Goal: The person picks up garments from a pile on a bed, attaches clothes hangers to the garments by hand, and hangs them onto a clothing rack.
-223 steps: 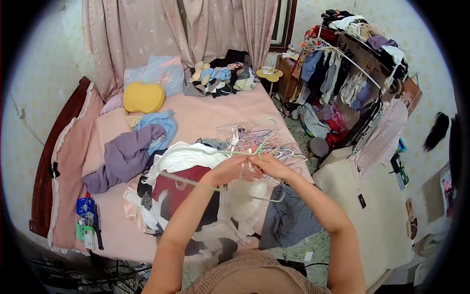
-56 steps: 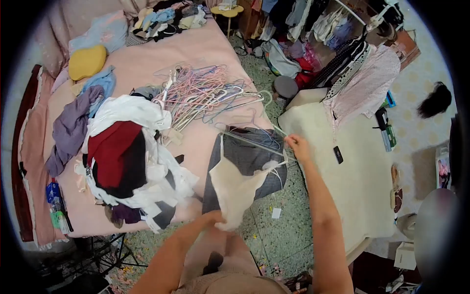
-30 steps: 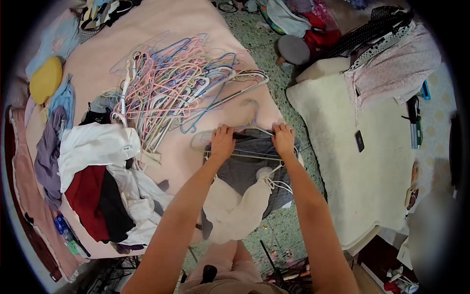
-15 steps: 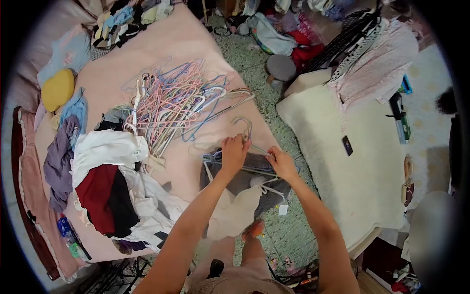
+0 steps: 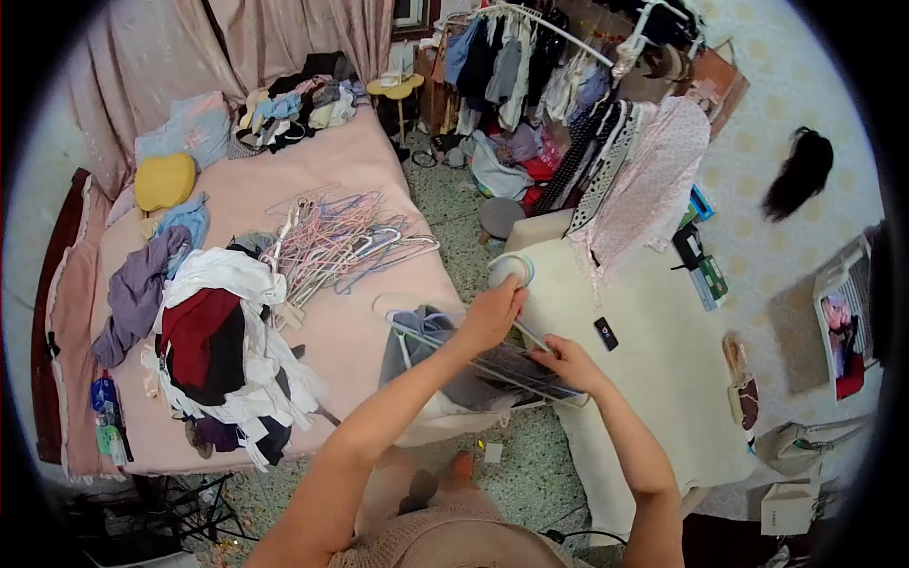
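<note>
My left hand (image 5: pixel 492 317) is closed around the neck of a bunch of clothes hangers (image 5: pixel 512 257), just below their curved hooks. My right hand (image 5: pixel 568 366) pinches a hanger arm lower down and to the right. Beneath both hands hangs a grey garment (image 5: pixel 431 383) on these hangers, between the bed and the cream couch; my left forearm covers part of it. Another loose hanger loop shows at its left edge. A large tangle of pink, blue and white hangers (image 5: pixel 331 237) lies on the bed ahead of me.
The pink bed (image 5: pixel 369 151) holds a heap of white, red and black clothes (image 5: pixel 227 331), and a yellow cushion (image 5: pixel 165 183). A dark phone (image 5: pixel 605 333) rests on the cream couch (image 5: pixel 653 417). A grey stool (image 5: pixel 500 219) and a clothes rack (image 5: pixel 559 33) stand beyond.
My view has tilted up, bringing the clothes rack and curtains into sight. Both hands, still on the hangers, have moved right, and the hooks now overlap the couch edge.
</note>
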A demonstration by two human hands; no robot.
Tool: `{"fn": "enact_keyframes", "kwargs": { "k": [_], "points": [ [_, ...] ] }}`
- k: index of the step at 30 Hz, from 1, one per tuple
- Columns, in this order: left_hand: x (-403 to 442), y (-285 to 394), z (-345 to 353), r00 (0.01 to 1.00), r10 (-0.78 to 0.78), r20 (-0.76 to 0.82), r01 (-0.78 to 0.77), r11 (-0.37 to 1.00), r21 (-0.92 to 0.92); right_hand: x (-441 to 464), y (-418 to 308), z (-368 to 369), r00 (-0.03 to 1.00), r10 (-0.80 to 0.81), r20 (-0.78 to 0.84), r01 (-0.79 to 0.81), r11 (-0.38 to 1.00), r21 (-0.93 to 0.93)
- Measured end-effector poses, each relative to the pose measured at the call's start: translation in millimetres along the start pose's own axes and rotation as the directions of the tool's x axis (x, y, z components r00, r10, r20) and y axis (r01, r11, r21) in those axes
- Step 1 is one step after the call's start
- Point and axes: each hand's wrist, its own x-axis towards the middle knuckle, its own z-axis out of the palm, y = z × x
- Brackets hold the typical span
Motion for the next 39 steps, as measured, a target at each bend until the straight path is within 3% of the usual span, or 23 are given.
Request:
{"fn": "enact_keyframes", "kwargs": {
  "k": [1,4,6,10,14,18,19,20,22,26,32,35,38,39],
  "points": [
    [7,23,1,1.000,0.027,0.013,-0.025,0.993,-0.118,-13,-14,-17,0.998,0.060,0.018,-0.060,0.998,0.033],
    [29,82,3,0.997,0.077,0.001,-0.075,0.977,-0.200,-36,-27,-57,0.999,0.043,0.022,-0.046,0.989,0.144],
    [45,103,6,0.992,0.124,-0.014,-0.124,0.967,-0.221,-46,-44,-80,1.000,0.004,-0.009,-0.002,0.977,0.215],
    [78,126,8,0.988,0.150,-0.024,-0.152,0.962,-0.227,-47,-61,-114,0.995,0.101,-0.021,-0.090,0.952,0.293],
    [131,115,15,0.979,0.203,-0.012,-0.195,0.920,-0.341,-25,-52,-141,0.991,0.097,-0.089,-0.065,0.949,0.308],
    [182,108,7,0.988,0.154,-0.001,-0.150,0.957,-0.248,20,-36,-162,0.986,0.100,-0.131,-0.053,0.945,0.322],
    [196,107,4,0.997,0.058,0.042,-0.049,0.982,-0.184,31,-38,-165,0.981,0.135,-0.142,-0.069,0.916,0.395],
    [212,102,7,0.997,0.065,0.034,-0.058,0.980,-0.192,43,-39,-168,0.980,0.133,-0.146,-0.068,0.921,0.383],
    [241,91,11,0.999,0.050,-0.004,-0.045,0.863,-0.503,69,-37,-176,0.991,0.114,-0.074,-0.067,0.884,0.463],
    [285,75,3,0.998,0.069,-0.004,-0.064,0.901,-0.430,117,-40,-189,0.993,0.115,-0.029,-0.083,0.846,0.527],
    [353,60,-14,0.994,0.052,0.097,0.010,0.834,-0.551,199,-32,-224,0.991,0.126,0.055,-0.134,0.804,0.580],
    [395,51,-26,0.980,-0.044,0.194,0.146,0.823,-0.550,248,-18,-247,0.998,0.007,0.068,-0.045,0.818,0.574],
    [447,29,-34,0.984,0.008,0.176,0.088,0.842,-0.532,297,-12,-279,0.994,-0.033,0.101,-0.016,0.893,0.449],
    [461,28,-37,0.984,0.024,0.175,0.073,0.846,-0.528,307,-18,-288,0.992,-0.036,0.118,-0.026,0.872,0.488]
  ]
}}
